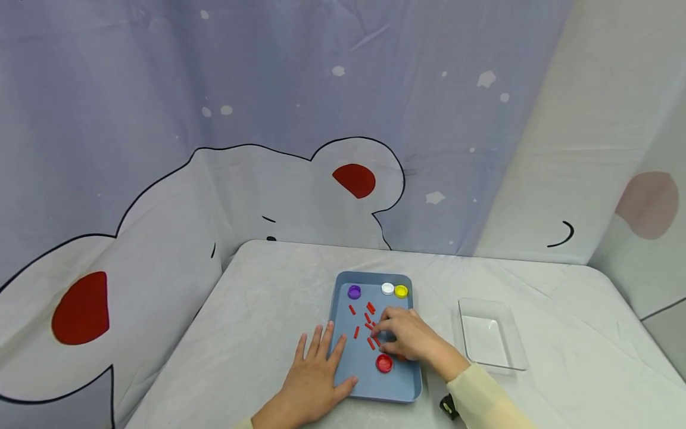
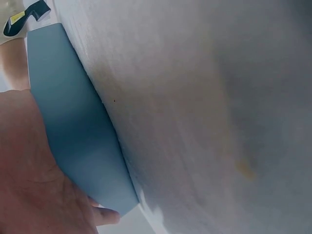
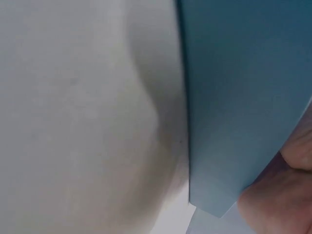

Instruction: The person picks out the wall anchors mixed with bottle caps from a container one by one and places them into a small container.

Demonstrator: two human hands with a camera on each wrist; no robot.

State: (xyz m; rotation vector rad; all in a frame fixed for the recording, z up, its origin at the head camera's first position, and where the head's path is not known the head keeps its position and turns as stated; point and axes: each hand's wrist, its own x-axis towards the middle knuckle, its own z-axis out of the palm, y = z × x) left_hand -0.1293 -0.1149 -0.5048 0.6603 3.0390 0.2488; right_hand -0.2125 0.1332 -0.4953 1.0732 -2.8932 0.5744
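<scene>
A blue-grey tray lies on the table with several short red sticks scattered over its middle. My left hand rests at the tray's left edge, fingers straight and spread; in the left wrist view its palm is beside the tray's outer wall. Over the sticks, my right hand reaches in from the right with bent fingers, its fingertips among them. Whether it pinches a stick is hidden. Just below that hand is a round red cap, with an orange piece partly covered beside it.
Along the tray's far side sit a purple cap, a white cap and a yellow cap. A clear plastic box stands right of the tray. Near the right sleeve lies a small black object.
</scene>
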